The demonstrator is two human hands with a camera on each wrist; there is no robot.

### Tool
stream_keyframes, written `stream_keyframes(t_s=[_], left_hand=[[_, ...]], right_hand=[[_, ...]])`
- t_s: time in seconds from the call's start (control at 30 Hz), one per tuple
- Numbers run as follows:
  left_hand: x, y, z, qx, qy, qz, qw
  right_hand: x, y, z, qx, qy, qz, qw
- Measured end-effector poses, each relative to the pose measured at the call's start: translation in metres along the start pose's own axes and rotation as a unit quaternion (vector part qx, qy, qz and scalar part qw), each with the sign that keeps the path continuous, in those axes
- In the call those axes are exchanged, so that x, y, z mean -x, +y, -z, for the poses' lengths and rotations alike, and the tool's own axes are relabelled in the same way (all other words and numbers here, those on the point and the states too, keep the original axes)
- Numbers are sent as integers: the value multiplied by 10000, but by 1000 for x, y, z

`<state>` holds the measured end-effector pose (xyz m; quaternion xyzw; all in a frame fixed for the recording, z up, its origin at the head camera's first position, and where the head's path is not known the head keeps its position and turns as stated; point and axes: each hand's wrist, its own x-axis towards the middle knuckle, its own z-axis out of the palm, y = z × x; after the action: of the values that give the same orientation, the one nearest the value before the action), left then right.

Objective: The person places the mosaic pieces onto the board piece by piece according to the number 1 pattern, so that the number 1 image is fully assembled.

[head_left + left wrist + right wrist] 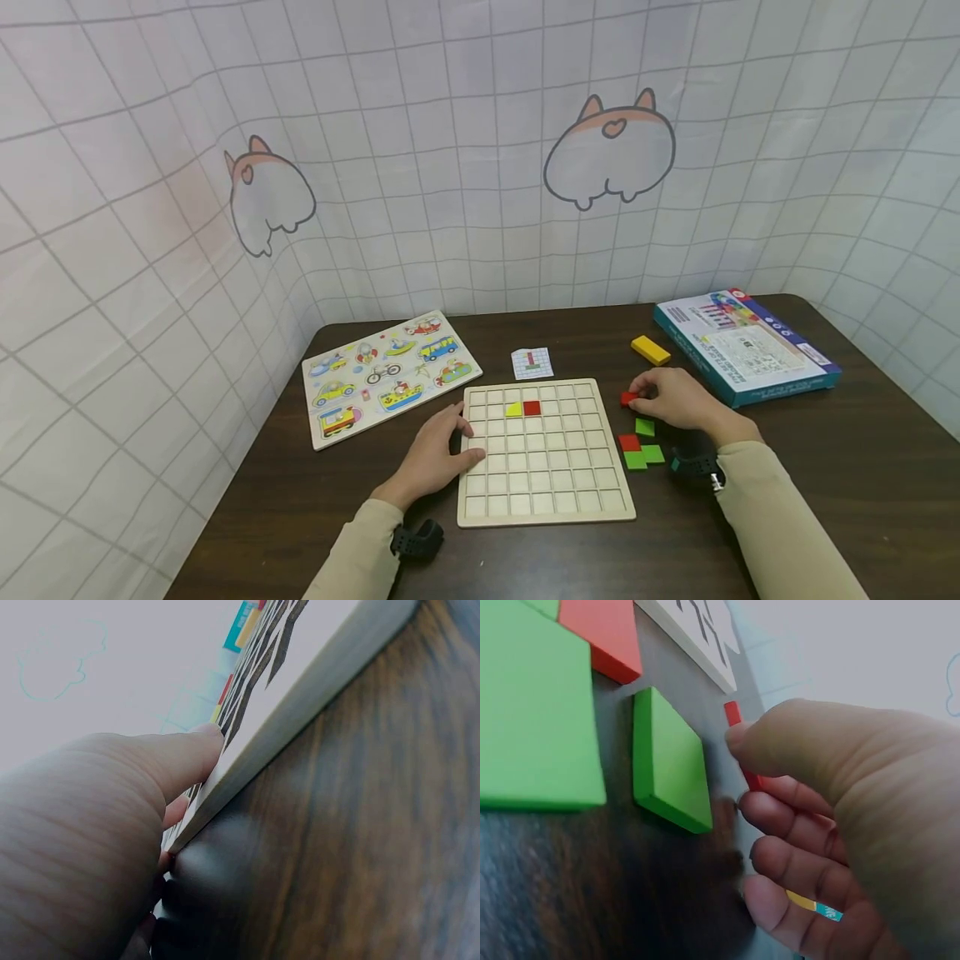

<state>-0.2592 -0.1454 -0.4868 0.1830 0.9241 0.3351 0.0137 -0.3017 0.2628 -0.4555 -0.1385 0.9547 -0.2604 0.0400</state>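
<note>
A pale wooden grid board [547, 521] lies flat on the table, with a yellow triangle [513, 410] and a red square [532, 407] side by side in an upper row. My left hand [431, 458] rests at the board's left edge, its thumb laid over the rim. Right of the board, my right hand [682, 402] pinches a red square tile [751, 780] between thumb and index finger. Near that hand lie a green tile [644, 427], another red tile [628, 442] and two more green tiles [636, 460].
Behind the board lies a small paper card [532, 363] with a coloured grid pattern. A picture puzzle board [390, 379] sits at the left. A yellow block [650, 350] and a teal-edged box [750, 346] are at the back right. A white gridded curtain [465, 250] encloses the dark table.
</note>
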Motion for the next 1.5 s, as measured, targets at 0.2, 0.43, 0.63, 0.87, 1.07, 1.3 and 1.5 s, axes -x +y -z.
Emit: stream_keyframes(t_s=[0.2,0.43,0.63,0.87,1.07,1.3,1.5], left_hand=[[0,0,0,-4,9,-16,10000],[0,1,0,-20,-8,0,10000],[0,1,0,-7,-15,-16,10000],[0,0,0,-14,0,-5,10000],[0,0,0,3,7,77,10000],[0,1,1,24,8,84,10000],[0,2,1,16,-19,49,10000]], right_hand=[[0,-3,-2,-190,95,-36,9998],[0,-8,-5,-404,214,80,9989],[-2,-16,-9,-340,318,301,9985],[-6,-35,-18,-377,413,503,9972],[-7,-55,-26,-501,262,722,9958],[-8,-73,-39,-611,25,826,9947],[-8,-82,-48,-638,-91,781,9949]])
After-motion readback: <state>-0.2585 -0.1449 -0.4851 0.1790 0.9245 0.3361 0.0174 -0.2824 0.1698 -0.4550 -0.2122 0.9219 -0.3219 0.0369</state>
